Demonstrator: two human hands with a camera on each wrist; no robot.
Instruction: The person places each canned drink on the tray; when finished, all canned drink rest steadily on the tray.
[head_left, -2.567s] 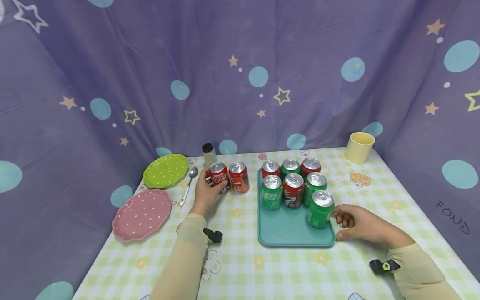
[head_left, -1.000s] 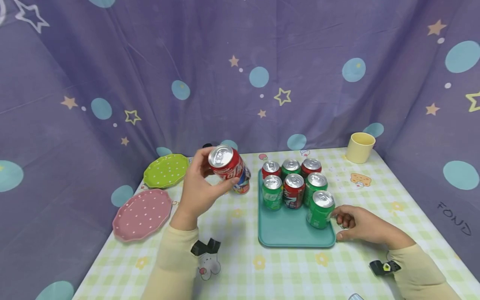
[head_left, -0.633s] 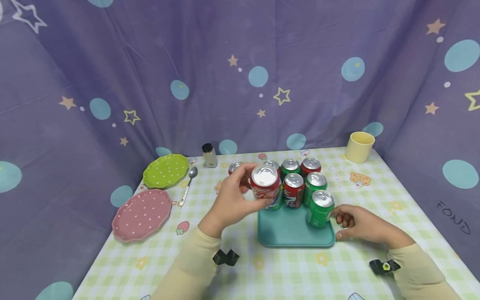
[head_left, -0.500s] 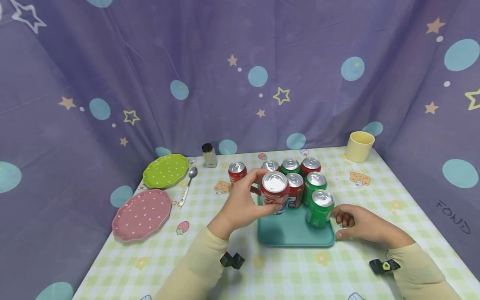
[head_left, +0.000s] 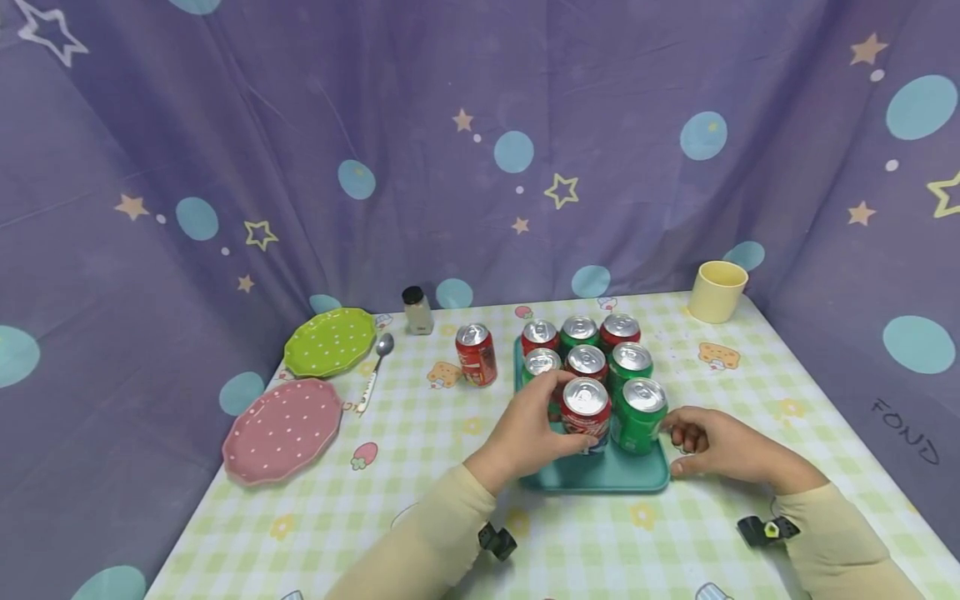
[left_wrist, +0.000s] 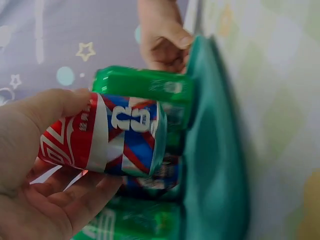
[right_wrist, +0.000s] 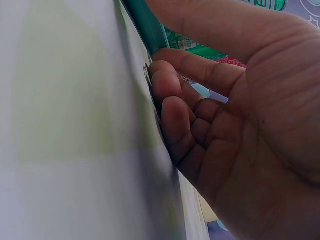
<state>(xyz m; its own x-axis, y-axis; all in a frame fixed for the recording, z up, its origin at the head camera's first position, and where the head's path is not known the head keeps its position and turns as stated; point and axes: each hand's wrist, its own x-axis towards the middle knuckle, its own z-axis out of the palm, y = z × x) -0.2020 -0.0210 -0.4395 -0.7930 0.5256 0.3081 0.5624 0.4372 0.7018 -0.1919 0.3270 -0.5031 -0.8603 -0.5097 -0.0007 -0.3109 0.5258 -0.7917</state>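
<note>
My left hand (head_left: 528,437) grips a red soda can (head_left: 585,406) by its sides, over the front part of the teal tray (head_left: 555,479). In the left wrist view the held can (left_wrist: 127,135) shows a blue, red and white lower half, its base close beside the tray. A green can (head_left: 641,417) stands right of it. Several more red and green cans fill the rows behind, partly hidden by my left hand and its can. At the tray's right edge rests my right hand (head_left: 720,446), fingers loosely curled. In the right wrist view its fingertips (right_wrist: 162,55) are right at the rim.
Left of the tray stands one red can (head_left: 477,357). Further left are a spoon (head_left: 377,371), a black-capped jar (head_left: 418,312), a green plate (head_left: 330,343) and a pink plate (head_left: 283,432). A yellow cup (head_left: 716,293) stands at the back right, before the purple curtain (head_left: 450,67).
My left hand lifted the red can from beside the other red can on the table's left and carried it right, then lower and nearer over the tray. The right hand stayed still.
</note>
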